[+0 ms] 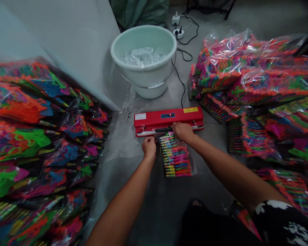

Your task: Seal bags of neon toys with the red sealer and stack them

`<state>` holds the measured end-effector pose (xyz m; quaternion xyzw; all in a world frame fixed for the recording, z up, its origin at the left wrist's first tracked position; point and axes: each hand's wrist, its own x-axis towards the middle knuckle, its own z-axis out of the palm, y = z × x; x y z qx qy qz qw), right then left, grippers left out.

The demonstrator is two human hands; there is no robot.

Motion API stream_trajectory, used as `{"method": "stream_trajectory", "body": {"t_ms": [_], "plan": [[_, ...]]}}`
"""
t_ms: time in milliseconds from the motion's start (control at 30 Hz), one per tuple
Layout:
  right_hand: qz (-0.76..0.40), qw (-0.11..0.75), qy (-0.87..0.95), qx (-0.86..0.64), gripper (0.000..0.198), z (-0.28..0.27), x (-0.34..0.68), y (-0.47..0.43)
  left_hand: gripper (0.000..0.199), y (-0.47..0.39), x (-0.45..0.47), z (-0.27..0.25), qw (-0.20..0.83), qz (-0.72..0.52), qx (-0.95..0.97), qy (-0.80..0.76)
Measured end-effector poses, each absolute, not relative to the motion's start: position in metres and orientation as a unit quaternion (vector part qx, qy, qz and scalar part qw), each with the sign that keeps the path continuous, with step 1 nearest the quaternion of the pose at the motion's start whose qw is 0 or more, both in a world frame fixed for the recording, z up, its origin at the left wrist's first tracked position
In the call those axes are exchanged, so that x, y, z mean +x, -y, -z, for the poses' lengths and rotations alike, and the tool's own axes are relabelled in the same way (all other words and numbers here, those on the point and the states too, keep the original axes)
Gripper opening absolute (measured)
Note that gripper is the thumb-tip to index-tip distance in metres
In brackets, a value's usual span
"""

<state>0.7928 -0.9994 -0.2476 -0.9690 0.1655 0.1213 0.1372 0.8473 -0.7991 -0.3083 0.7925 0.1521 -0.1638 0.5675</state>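
Note:
A clear plastic bag (175, 157) packed with rows of brightly coloured small toys or sticks lies on the floor, its upper edge against a red heat sealer (154, 118). My left hand (149, 147) is closed in a pinch at the bag's upper left corner. Over the right part of the sealer's black handle (163, 130) rests my right hand (183, 132), fingers curled and close to the bag's upper right edge. Its fingertips are partly hidden. A small red light shows on the sealer's panel.
Behind the sealer stands a pale bucket (143, 80) with clear plastic inside. Filled colourful bags pile up on the left (41, 143) and right (256, 78). A black cord (181, 80) runs back to a power strip (178, 33). A white panel (74, 44) rises at left.

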Motion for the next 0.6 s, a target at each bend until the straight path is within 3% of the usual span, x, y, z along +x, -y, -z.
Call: {"method": "stream_trajectory", "body": {"t_ms": [167,367,600], "plan": [[-0.145,0.112,-0.165,-0.969,0.042,0.247,0.791,0.998,0.022,0.792,0.87,0.261,0.399,0.116,0.909,0.037],[-0.163,0.1,-0.18,-0.965,0.044,0.241,0.793,0.992,0.027,0.829,0.928,0.227,0.09,0.27,0.953,0.1],[-0.161,0.103,-0.188,-0.963,0.046,0.237,0.792,0.988,0.037,0.852,0.954,0.235,0.025,0.306,0.951,0.043]]}}
